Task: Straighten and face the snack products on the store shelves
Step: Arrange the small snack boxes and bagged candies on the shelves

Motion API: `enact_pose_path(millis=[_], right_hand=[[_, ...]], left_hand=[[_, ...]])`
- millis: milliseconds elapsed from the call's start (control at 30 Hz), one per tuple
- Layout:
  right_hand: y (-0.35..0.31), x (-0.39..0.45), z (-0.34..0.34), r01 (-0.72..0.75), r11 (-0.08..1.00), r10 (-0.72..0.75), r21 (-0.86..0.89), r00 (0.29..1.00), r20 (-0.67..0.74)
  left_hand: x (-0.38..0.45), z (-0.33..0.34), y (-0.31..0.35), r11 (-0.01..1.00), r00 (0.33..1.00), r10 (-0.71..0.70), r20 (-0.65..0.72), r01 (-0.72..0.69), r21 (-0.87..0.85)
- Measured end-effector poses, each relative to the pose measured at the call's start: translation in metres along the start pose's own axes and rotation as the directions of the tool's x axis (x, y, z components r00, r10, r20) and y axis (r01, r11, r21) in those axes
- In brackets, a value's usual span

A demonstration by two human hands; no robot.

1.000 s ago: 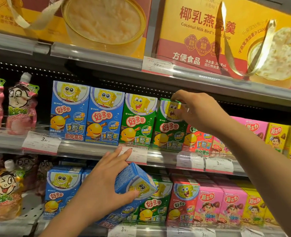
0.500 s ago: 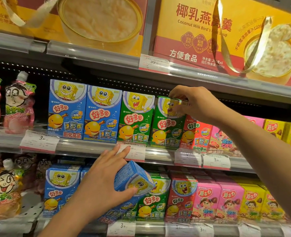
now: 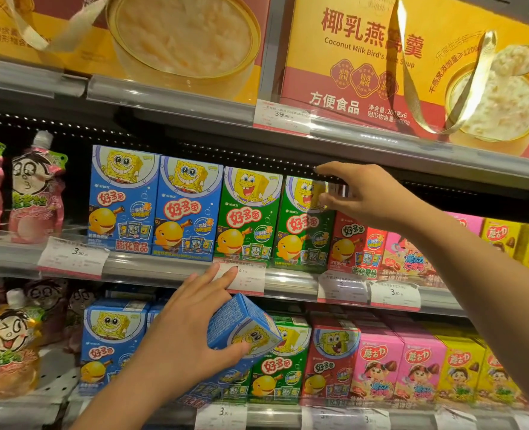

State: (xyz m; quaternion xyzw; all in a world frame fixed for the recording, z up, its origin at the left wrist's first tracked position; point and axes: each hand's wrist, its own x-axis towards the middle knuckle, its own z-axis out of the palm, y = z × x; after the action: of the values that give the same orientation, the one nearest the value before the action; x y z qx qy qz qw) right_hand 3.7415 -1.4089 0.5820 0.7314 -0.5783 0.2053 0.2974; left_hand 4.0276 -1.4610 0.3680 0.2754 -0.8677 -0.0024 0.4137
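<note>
In the head view my right hand (image 3: 361,197) pinches the top corner of the upright green box (image 3: 302,225) at frame centre, while my left hand (image 3: 191,339) below holds a blue box (image 3: 241,321) tilted, its long axis slanting lower-left.

A single head-worn camera is looking forward and slightly upward at store shelves from close range, near enough that both forearms are reaching in from the bottom and right edges. The wide lens is bending the shelf rails (image 3: 176,97) into curves. The left hand (image 3: 182,339) is sitting low at centre, the right hand (image 3: 362,197) higher and to its right. No second view is sharing this scene.
</note>
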Motion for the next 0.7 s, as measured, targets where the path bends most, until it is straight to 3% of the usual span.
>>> enact_pose_path(millis=[300, 700], right_hand=[[0.02, -0.015, 0.0, -0.096, 0.984, 0.098, -0.148, 0.995, 0.005], [0.031, -0.012, -0.015, -0.105, 0.99, 0.101, 0.091, 0.994, 0.053]], left_hand=[[0.001, 0.004, -0.004, 1.0, 1.0, 0.007, -0.019, -0.007, 0.003], [0.0, -0.001, 0.0, 0.999, 1.0, -0.009, -0.005, 0.009, -0.039]])
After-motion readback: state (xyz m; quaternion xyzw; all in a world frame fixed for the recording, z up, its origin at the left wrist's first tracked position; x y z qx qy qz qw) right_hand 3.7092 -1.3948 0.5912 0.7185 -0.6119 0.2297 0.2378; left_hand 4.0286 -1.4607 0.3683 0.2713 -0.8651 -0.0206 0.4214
